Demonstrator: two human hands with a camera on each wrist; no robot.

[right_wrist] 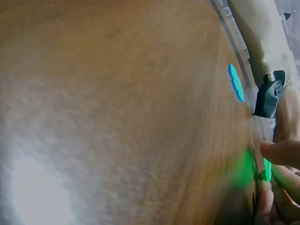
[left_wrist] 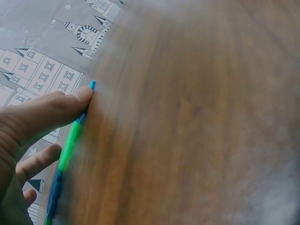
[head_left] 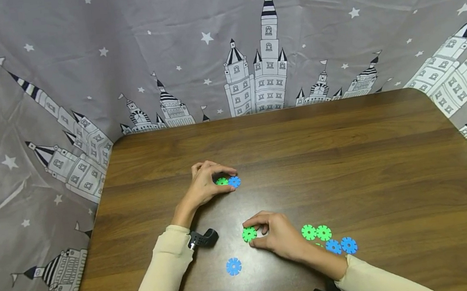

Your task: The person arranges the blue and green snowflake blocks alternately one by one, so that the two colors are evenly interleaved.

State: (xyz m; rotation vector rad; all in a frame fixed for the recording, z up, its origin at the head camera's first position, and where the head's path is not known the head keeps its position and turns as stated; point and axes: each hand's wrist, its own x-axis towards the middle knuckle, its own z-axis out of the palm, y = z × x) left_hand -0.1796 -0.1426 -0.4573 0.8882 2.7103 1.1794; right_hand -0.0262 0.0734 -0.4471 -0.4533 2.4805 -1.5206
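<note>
In the head view my left hand point(head_left: 202, 185) grips a row of flat notched discs, with a green disc point(head_left: 222, 182) and a blue disc point(head_left: 234, 182) showing between thumb and fingers. Seen edge-on in the left wrist view, the row has a bright green disc point(left_wrist: 69, 146) between blue ones; the palm side hides part of it. Nearer the front, my right hand point(head_left: 282, 237) pinches a single green disc point(head_left: 249, 234) between thumb and fingers. That same green disc point(right_wrist: 267, 169) appears edge-on at the lower right of the right wrist view.
A loose blue disc point(head_left: 233, 266) lies on the brown wooden table point(head_left: 369, 163) between the forearms. Beside the right forearm are two green discs point(head_left: 316, 232) and two blue discs point(head_left: 341, 246); another green one is mostly hidden by the arm. A grey castle-print cloth point(head_left: 126, 42) hangs behind.
</note>
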